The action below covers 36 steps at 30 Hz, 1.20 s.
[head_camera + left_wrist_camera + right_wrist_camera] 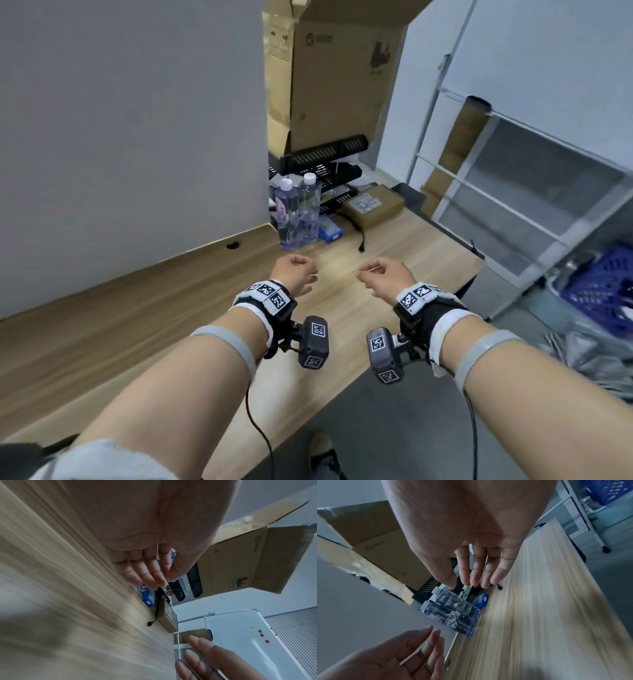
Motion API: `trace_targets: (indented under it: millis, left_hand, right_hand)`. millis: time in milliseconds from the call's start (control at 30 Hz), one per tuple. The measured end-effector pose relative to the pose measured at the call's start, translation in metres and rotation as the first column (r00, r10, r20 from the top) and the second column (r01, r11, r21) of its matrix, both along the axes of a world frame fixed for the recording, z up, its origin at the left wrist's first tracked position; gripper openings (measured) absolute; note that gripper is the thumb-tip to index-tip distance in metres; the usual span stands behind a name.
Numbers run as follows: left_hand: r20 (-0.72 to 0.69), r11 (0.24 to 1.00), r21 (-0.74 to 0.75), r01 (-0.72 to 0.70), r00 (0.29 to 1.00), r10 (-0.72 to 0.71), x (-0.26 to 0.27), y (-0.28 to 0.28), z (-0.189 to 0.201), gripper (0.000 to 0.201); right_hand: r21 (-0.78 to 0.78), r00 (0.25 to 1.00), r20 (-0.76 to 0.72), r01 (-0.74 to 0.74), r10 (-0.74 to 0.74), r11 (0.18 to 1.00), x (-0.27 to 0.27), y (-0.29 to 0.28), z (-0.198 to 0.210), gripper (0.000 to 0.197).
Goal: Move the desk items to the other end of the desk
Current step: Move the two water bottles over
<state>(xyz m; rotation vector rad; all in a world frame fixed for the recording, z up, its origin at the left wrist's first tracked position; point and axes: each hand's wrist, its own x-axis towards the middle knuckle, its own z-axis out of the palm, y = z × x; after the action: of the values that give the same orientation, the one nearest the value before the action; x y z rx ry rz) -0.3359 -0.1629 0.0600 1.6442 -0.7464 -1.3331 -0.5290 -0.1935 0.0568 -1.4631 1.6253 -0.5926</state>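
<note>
1. Left hand (295, 274) is held above the wooden desk (102, 329); fingers (145, 573) are seen relaxed and empty in its wrist view, nothing touched.
2. Two water bottles (297, 210), a blue device (329, 232) and a small cardboard box (373, 205) are clustered at the far desk end.
3. Right hand (385, 275) is held apart from them; fingers (476, 574) are extended, nothing grasped.

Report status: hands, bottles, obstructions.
Left hand and right hand empty, short of the two bottles standing at desk end. Path clear.
</note>
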Motion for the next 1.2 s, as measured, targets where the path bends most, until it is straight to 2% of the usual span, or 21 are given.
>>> trace_targets:
  millis: [100, 267, 433, 533, 633, 733, 800, 867, 1000, 1100, 1200]
  left_hand:
    - [0.022, 0.997, 0.042, -0.057, 0.998, 0.056, -0.014, -0.045, -0.009, 0.015]
    - [0.090, 0.985, 0.049, -0.168, 0.983, 0.163, -0.014, -0.103, -0.003, 0.008]
    - [0.288, 0.947, 0.008, -0.323, 0.907, 0.307, 0.009, -0.156, -0.006, 0.066]
    - [0.425, 0.923, 0.000, -0.386, 0.835, 0.350, 0.022, -0.178, -0.013, 0.101]
    - [0.531, 0.917, 0.013, -0.399, 0.779, 0.332, 0.028, -0.199, -0.025, 0.116]
    - [0.536, 0.916, -0.040, -0.399, 0.765, 0.356, 0.030, -0.213, -0.033, 0.102]
    - [0.549, 0.904, -0.083, -0.419, 0.738, 0.392, 0.031, -0.220, -0.035, 0.085]
    - [0.569, 0.889, -0.082, -0.450, 0.711, 0.413, 0.031, -0.225, -0.037, 0.076]
    - [0.594, 0.883, -0.132, -0.450, 0.677, 0.434, 0.026, -0.230, -0.044, 0.073]
    - [0.579, 0.878, -0.147, -0.456, 0.680, 0.450, 0.021, -0.224, -0.044, 0.062]
    - [0.532, 0.841, -0.110, -0.530, 0.684, 0.500, 0.019, -0.205, -0.043, 0.057]
  right_hand:
    - [0.045, 1.000, -0.004, -0.010, 0.010, 0.999, -0.015, -0.053, -0.006, 0.028]
    - [0.074, 0.998, 0.021, -0.068, 0.067, 0.995, -0.022, -0.121, 0.003, 0.011]
    - [0.127, 0.982, 0.076, -0.184, 0.175, 0.975, -0.004, -0.188, 0.000, 0.022]
    - [0.133, 0.946, 0.050, -0.323, 0.319, 0.937, 0.015, -0.227, -0.009, 0.043]
    - [0.134, 0.866, 0.015, -0.497, 0.499, 0.858, 0.037, -0.267, -0.023, 0.065]
    - [0.088, 0.781, 0.024, -0.624, 0.624, 0.777, 0.056, -0.292, -0.031, 0.077]
    - [0.057, 0.735, 0.032, -0.678, 0.678, 0.733, 0.068, -0.305, -0.032, 0.077]
    - [0.078, 0.698, 0.048, -0.715, 0.714, 0.694, 0.080, -0.316, -0.038, 0.077]
    - [0.089, 0.681, 0.050, -0.732, 0.731, 0.676, 0.096, -0.323, -0.055, 0.074]
    - [0.094, 0.664, 0.068, -0.747, 0.744, 0.658, 0.103, -0.321, -0.067, 0.059]
    - [0.058, 0.632, 0.067, -0.775, 0.772, 0.630, 0.109, -0.311, -0.077, 0.054]
